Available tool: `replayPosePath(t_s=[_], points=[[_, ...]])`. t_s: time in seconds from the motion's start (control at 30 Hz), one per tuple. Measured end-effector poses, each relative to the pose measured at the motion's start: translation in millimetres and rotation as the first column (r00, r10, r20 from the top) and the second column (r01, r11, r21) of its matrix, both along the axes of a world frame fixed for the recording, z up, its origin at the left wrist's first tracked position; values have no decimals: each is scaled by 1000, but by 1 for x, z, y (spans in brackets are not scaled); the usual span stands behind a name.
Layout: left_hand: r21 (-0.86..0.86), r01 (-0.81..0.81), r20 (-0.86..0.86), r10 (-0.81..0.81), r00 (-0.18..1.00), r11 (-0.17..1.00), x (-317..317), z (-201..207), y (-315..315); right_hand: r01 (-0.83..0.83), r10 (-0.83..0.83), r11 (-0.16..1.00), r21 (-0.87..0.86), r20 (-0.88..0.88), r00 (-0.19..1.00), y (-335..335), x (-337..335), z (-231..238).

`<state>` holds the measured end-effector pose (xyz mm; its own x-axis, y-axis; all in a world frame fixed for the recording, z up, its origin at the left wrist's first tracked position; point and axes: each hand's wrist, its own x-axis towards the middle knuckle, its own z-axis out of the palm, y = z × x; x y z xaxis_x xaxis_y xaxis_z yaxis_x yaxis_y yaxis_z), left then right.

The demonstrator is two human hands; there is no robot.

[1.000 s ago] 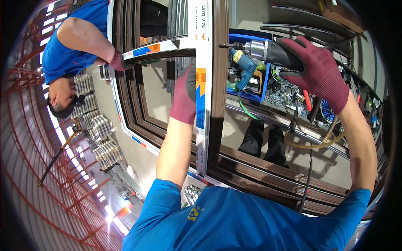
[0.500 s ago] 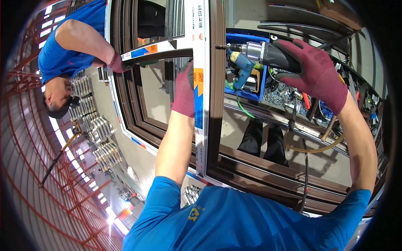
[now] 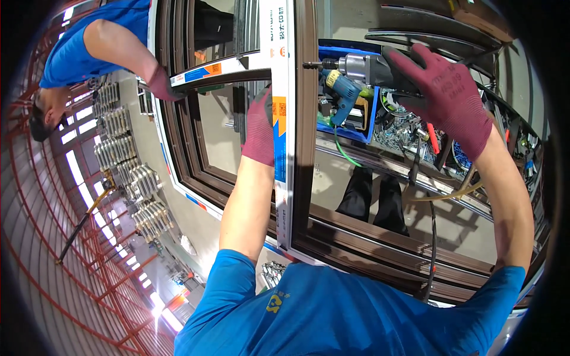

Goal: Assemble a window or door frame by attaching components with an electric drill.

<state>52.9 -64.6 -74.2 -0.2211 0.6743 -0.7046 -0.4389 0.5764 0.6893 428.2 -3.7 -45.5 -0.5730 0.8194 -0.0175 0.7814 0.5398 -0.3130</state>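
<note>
My right hand (image 3: 448, 98), in a maroon glove with dark fingertips, is closed around a black and silver power drill (image 3: 356, 69). The drill lies level, and its dark bit points left at the brown face of a window frame (image 3: 306, 136), with the tip right at that face. My left hand (image 3: 259, 127), in a matching glove, grips the upright bar of the frame from its left side. White film with blue and orange patches covers that bar, and part of my left fingers is hidden behind it.
A blue bin (image 3: 371, 121) holding a teal corded drill (image 3: 344, 98) stands beyond the frame. Right of it, a tray holds many loose screws (image 3: 395, 133) and hand tools. A co-worker's gloved hand (image 3: 160, 85) touches the frame's far left side. A hose (image 3: 451, 194) hangs below my right arm.
My right hand and the drill have shifted slightly left and up, with the bit still at the frame. The co-worker's head and body have moved left; their hand stays at the frame.
</note>
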Motion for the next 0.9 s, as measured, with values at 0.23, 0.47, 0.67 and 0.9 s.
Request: replayPosePath(t_s=[0.23, 0.47, 0.67, 0.9], points=[[242, 23, -392, 76, 917, 970, 13, 13, -4, -28, 29, 996, 88, -4, 1000, 8, 4, 12], [217, 535, -371, -438, 819, 816, 129, 102, -48, -64, 60, 998, -25, -136, 989, 21, 7, 15], [118, 76, 291, -107, 951, 990, 179, 21, 38, -107, 96, 994, -32, -252, 963, 20, 5, 28], [157, -81, 400, 12, 917, 984, 177, -5, 42, -292, -438, 489, -822, -521, 732, 56, 44, -5]])
